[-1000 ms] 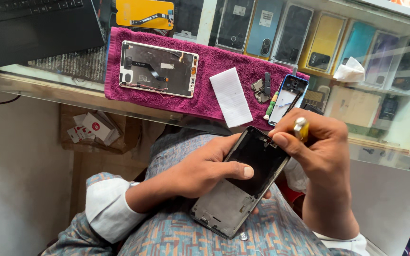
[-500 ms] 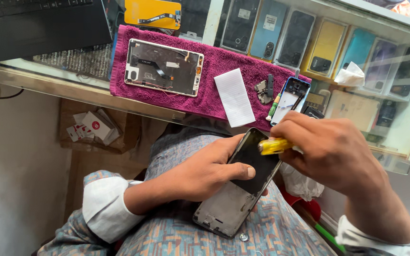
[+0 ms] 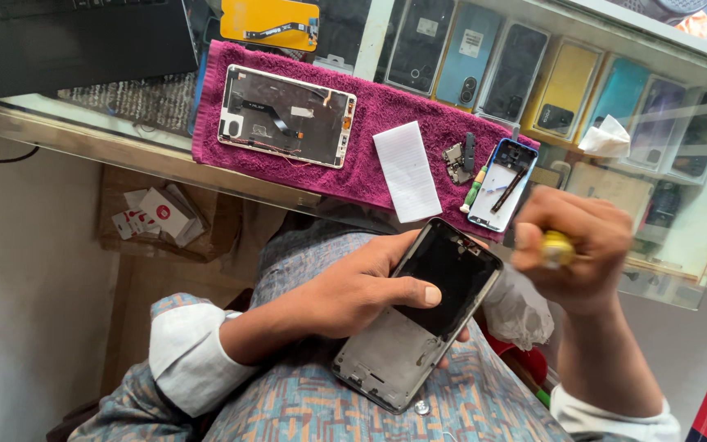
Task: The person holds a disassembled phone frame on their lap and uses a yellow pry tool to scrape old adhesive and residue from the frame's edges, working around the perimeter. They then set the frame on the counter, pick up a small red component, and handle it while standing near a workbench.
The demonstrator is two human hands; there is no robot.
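1. Two hands work over the person's lap, near the edge of a glass-topped counter [image 3: 83, 135].
2. The left hand [image 3: 362, 290] is clamped on a dark grey, opened phone body with a black panel [image 3: 423, 311]: thumb laid across its face, fingers wrapped beneath.
3. The phone body rests on the lap, on blue patterned cloth. Its long axis runs diagonally, from near-left to far-right.
4. The right hand [image 3: 578, 245] is closed into a fist around a small tool with a yellow handle [image 3: 556, 250]. The tool's tip is not visible.
5. Key relation: the phone body lies to the left of the right hand and slightly nearer. Its far-right corner is the part closest to the tool; hand and phone are apart, not touching. The left hand is the nearer hand, already in contact.
6. On the counter, far from the hands, lies a magenta towel [image 3: 378, 115]. It carries:
   - a white-framed phone chassis with exposed internals [image 3: 286, 115], at the left;
   - a white rectangular sheet [image 3: 407, 170], centre;
   - small dark metal parts [image 3: 458, 160];
   - a blue-edged phone back cover [image 3: 501, 184], at the right.
7. Phone cases in several colours [image 3: 566, 90] show under the glass.
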